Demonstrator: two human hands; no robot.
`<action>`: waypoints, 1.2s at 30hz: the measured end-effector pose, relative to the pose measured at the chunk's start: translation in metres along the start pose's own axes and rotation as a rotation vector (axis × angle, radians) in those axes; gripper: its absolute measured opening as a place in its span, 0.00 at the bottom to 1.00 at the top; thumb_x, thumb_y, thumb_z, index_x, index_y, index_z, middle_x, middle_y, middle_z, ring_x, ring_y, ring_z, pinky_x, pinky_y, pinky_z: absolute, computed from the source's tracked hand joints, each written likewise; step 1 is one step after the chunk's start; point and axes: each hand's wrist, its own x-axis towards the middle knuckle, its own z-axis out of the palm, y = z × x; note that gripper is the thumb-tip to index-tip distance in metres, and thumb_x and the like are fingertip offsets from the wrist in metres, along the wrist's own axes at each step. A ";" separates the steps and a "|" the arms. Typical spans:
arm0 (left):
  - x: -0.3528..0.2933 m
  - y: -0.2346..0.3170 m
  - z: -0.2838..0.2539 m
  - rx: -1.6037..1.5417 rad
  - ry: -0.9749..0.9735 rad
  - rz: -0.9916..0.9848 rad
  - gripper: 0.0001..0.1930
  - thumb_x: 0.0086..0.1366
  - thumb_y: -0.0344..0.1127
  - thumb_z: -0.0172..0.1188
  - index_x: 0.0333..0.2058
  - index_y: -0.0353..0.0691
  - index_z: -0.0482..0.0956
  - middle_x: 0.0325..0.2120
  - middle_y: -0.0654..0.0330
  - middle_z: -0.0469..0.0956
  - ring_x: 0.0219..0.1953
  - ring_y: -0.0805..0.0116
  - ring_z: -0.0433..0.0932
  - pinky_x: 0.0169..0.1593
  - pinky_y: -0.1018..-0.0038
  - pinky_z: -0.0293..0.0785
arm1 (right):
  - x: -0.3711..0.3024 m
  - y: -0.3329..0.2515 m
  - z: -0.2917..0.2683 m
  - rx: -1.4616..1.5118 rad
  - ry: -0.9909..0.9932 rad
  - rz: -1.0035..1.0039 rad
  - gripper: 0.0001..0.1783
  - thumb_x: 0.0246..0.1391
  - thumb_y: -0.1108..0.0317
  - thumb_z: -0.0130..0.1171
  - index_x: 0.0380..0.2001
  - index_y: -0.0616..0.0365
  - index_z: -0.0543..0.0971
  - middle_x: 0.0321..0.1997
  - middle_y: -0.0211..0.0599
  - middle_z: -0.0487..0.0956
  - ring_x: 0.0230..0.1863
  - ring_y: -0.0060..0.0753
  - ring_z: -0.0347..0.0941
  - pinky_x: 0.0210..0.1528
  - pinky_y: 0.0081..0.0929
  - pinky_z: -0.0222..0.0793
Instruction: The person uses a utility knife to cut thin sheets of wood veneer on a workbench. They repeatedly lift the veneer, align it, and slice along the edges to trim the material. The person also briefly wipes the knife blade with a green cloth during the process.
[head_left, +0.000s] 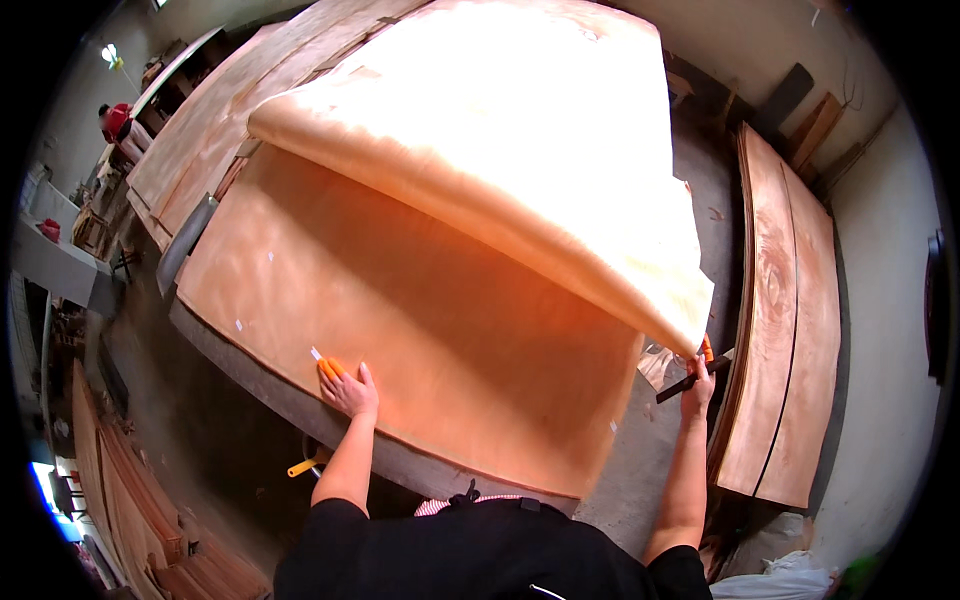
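A wide, thin sheet of wood veneer [540, 190] is folded back over a large stack, its curled edge running diagonally across. Beneath it shows a smooth orange-brown wood sheet [400, 300], partly in shadow. My left hand [350, 392] lies with thumb apart on the near left edge of this lower sheet, orange covers on its fingers. A small white strip [316, 354] is at its fingertips. On the right, my right hand [697, 382] grips the lifted veneer's near corner. A dark bar [676, 391] crosses at that hand; whether I hold it is unclear.
Another veneer stack [780, 320] stands to the right, beyond a strip of grey floor. More sheets [215, 130] lie at the far left, where a person in red [118, 122] bends over. A yellow-handled tool [305, 466] sticks out below the near edge.
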 end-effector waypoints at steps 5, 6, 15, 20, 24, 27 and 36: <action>-0.002 -0.005 0.001 -0.022 0.014 -0.018 0.35 0.55 0.51 0.52 0.53 0.28 0.58 0.56 0.46 0.55 0.60 0.53 0.51 0.60 0.59 0.47 | -0.028 -0.008 -0.001 -0.002 -0.050 -0.035 0.17 0.55 0.73 0.44 0.48 0.66 0.66 0.41 0.32 0.72 0.41 0.21 0.68 0.44 0.17 0.62; -0.004 -0.007 0.002 -0.017 0.011 -0.024 0.35 0.54 0.51 0.52 0.53 0.28 0.58 0.56 0.46 0.55 0.60 0.53 0.51 0.60 0.59 0.47 | -0.034 -0.008 0.001 0.007 -0.024 -0.018 0.17 0.55 0.73 0.44 0.48 0.66 0.66 0.42 0.32 0.72 0.41 0.22 0.69 0.44 0.17 0.62; -0.002 -0.006 0.001 -0.054 -0.044 -0.072 0.36 0.54 0.53 0.51 0.53 0.29 0.59 0.56 0.45 0.55 0.60 0.54 0.50 0.61 0.59 0.44 | -0.103 0.008 -0.042 0.133 -0.036 0.057 0.11 0.54 0.73 0.43 0.41 0.62 0.69 0.41 0.35 0.73 0.45 0.30 0.69 0.51 0.29 0.64; -0.004 -0.013 0.010 -0.131 -0.046 -0.076 0.35 0.55 0.53 0.50 0.53 0.30 0.59 0.56 0.46 0.54 0.60 0.54 0.50 0.61 0.59 0.42 | -0.143 0.010 -0.059 0.334 -0.127 0.167 0.08 0.55 0.69 0.45 0.37 0.57 0.71 0.34 0.33 0.75 0.40 0.30 0.71 0.47 0.33 0.65; -0.009 -0.018 0.012 -0.228 -0.001 -0.077 0.32 0.56 0.50 0.50 0.53 0.32 0.60 0.56 0.45 0.54 0.60 0.53 0.52 0.60 0.58 0.46 | -0.181 0.017 -0.078 0.307 -0.095 0.303 0.10 0.56 0.64 0.46 0.37 0.56 0.71 0.32 0.31 0.76 0.38 0.27 0.72 0.37 0.30 0.66; -0.029 0.000 -0.001 -0.491 0.054 0.057 0.30 0.59 0.49 0.48 0.53 0.33 0.58 0.55 0.43 0.55 0.57 0.48 0.55 0.57 0.53 0.48 | -0.210 0.032 -0.109 0.154 -0.114 0.351 0.12 0.56 0.63 0.46 0.39 0.55 0.71 0.33 0.31 0.77 0.37 0.25 0.72 0.32 0.26 0.66; -0.080 0.071 -0.187 -1.278 -0.074 0.863 0.30 0.61 0.52 0.40 0.56 0.38 0.57 0.57 0.46 0.54 0.60 0.52 0.52 0.60 0.55 0.39 | -0.266 0.035 -0.073 -0.299 -0.367 0.706 0.23 0.58 0.59 0.42 0.55 0.54 0.61 0.48 0.36 0.73 0.50 0.27 0.68 0.42 0.22 0.67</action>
